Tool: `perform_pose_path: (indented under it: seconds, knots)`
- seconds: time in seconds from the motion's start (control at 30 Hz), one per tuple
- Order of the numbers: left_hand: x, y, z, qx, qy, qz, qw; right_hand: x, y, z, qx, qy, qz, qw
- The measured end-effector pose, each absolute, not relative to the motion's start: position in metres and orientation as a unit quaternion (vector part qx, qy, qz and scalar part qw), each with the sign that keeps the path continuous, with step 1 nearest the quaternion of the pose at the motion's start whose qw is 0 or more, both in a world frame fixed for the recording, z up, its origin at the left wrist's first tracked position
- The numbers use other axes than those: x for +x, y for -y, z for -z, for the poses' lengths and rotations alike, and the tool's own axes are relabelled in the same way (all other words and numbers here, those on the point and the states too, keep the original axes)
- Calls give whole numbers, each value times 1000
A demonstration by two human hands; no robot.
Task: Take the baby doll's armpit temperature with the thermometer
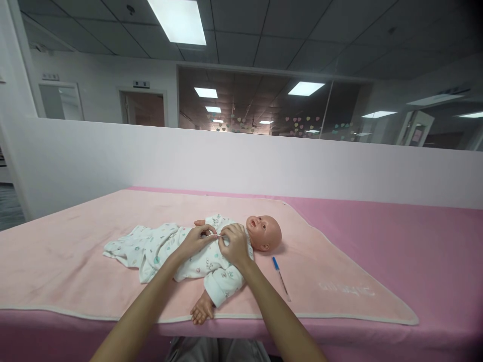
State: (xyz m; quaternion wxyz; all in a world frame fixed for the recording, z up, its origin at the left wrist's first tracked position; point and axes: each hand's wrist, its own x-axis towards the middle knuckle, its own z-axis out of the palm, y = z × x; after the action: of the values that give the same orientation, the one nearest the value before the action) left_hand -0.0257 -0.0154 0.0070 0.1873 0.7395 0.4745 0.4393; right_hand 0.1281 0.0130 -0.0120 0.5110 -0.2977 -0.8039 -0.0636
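A baby doll (264, 232) lies on its back with its head to the right, dressed in a white printed baby gown (196, 266). Over the doll's chest, my left hand (195, 241) is closed in a pinch on a thin white tie (216, 235) at the gown's front. My right hand (234, 244), close beside it near the doll's chin, pinches the same tie. The fingers partly hide the tie, and its ends cannot be made out. One doll hand (203, 307) points toward me out of its sleeve.
A pen with a blue cap (279, 276) lies right of the doll. Beneath them a peach blanket (86, 286) with pale edging covers much of the pink table surface (433, 261). A low white partition (241, 163) stands behind the table.
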Motion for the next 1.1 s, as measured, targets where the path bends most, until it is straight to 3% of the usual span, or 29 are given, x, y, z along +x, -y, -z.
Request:
perform_pose_path:
  seconds: [0.3,0.5,0.7,0.97,1.1]
  knots:
    - [-28,21,-4,671,-549,-493,63,130,-9,9,-295,786,77,538]
    - [-38,20,-5,637,-590,-479,127,130,-11,9,-298,780,77,545]
    - [-37,18,-1,618,-670,-412,12,130,-13,11,-301,781,82,541]
    - [-34,23,-6,611,-587,-517,121,130,-11,10,-302,779,87,543]
    - [-45,30,-10,648,-571,-459,209,130,-12,10,-306,776,95,543]
